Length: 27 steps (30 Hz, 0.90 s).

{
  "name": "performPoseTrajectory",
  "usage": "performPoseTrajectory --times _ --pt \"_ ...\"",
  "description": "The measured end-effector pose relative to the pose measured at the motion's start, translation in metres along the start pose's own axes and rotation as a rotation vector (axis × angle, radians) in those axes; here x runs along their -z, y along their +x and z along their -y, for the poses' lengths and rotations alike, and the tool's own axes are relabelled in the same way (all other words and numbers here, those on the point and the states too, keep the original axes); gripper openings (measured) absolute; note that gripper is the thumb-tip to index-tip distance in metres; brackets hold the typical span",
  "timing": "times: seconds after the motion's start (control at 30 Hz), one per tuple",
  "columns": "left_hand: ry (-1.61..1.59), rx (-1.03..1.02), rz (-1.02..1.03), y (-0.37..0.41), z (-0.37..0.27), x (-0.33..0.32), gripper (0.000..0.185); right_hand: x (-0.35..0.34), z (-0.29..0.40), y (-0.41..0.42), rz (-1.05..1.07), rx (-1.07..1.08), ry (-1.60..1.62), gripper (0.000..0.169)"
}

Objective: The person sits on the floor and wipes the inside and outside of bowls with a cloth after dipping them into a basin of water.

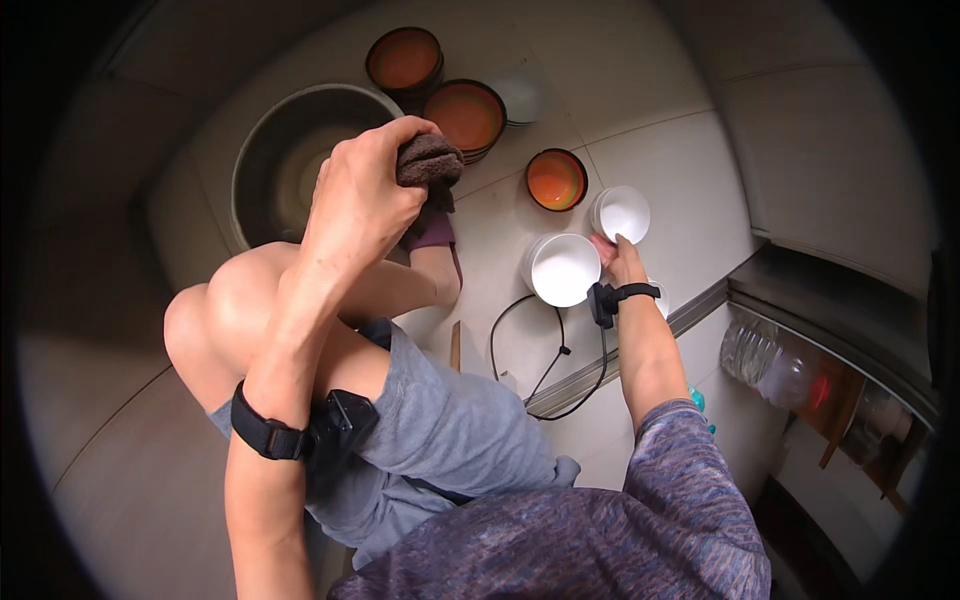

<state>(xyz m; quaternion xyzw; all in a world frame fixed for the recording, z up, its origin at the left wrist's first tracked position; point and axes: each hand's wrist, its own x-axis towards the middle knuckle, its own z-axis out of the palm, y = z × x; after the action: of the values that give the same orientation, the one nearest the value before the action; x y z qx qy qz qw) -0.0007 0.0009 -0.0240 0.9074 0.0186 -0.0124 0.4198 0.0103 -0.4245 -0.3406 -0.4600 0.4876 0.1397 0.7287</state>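
Note:
My left hand (367, 187) is closed around a bunched dark brown cloth (429, 160), held above the floor by a large metal basin (281, 135). My right hand (621, 259) reaches to a small white bowl (625, 214), its fingertips at the near side; whether they grip it cannot be told. Just left of that hand stands a larger white bowl (564, 270). A small orange bowl with a dark rim (556, 180) sits beyond them. Two stacks of orange bowls, one farther (405, 60) and one nearer (466, 116), stand beside the basin.
Pale stacked dishes (517, 94) lie right of the nearer orange stack. Another white dish (660, 298) is partly hidden behind my right wrist. A black cable (491, 337) hangs from the wrist device. A metal door track (697, 304) crosses the floor; a shelf with plastic containers (780, 367) stands at right.

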Motion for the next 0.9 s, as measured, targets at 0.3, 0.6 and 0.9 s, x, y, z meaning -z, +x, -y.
performPoseTrajectory --times 0.3,0.6,0.9 --pt "0.006 0.015 0.019 0.004 -0.007 -0.002 0.040 0.009 0.004 0.024 -0.050 -0.011 0.131 0.031" --pt "0.034 -0.006 -0.025 0.003 -0.001 -0.002 0.040 0.000 0.025 -0.052 0.111 0.163 -0.033 0.034" --pt "-0.002 0.004 -0.041 -0.002 0.000 0.006 0.043 0.008 0.011 -0.169 0.257 0.170 -0.247 0.041"
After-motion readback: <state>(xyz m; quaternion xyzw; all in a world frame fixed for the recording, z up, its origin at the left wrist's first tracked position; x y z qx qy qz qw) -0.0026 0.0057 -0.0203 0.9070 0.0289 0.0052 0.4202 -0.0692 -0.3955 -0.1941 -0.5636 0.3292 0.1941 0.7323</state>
